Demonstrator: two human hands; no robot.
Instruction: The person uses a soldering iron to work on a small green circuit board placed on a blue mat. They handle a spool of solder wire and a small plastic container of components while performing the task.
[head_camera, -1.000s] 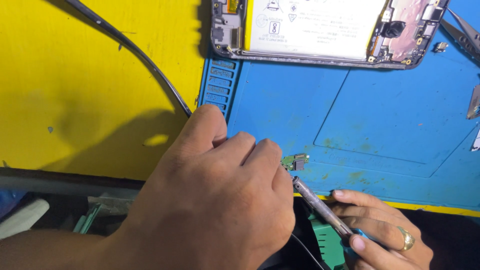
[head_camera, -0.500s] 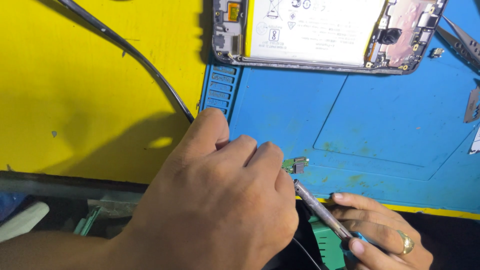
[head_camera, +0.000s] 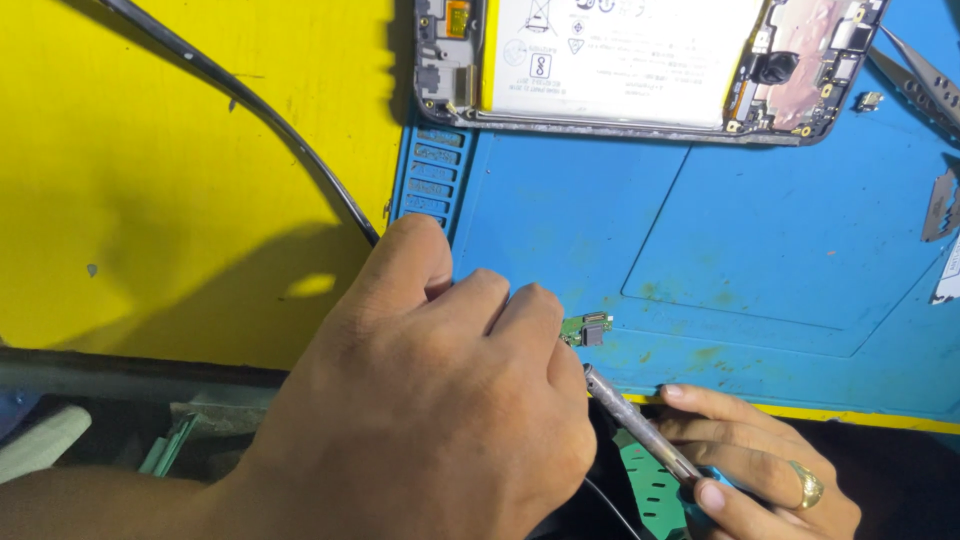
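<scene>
Two hands crowd one tiny part at the near edge of the blue work mat (head_camera: 760, 240). The left hand (head_camera: 440, 400) is curled almost shut, its fingertips pinching a small green circuit board (head_camera: 586, 328) with a metal connector on it, holding it just above or on the mat; which of the two cannot be told from this angle. The right hand (head_camera: 750, 460), a ring on one finger, is closed around a slim metal-barrelled tool (head_camera: 640, 425), and the tool's tip sits just beside the board, right by the left fingertips.

That closeness looks like the main danger: a small slip of the tip could catch a finger or knock the board out of the pinch. The grip covers only one end of the board, so a sideways push may twist it loose and send it off the near edge of the desk into the dark gap below. Pressing too hard could also bend or scar the little connector.

Farther off, an opened phone (head_camera: 640, 70) lies at the far edge of the mat, with tweezers (head_camera: 915, 75) to its right and a black cable (head_camera: 250, 110) trailing across the yellow desk (head_camera: 150, 200) on the left; a snagged cable could drag across the work.
</scene>
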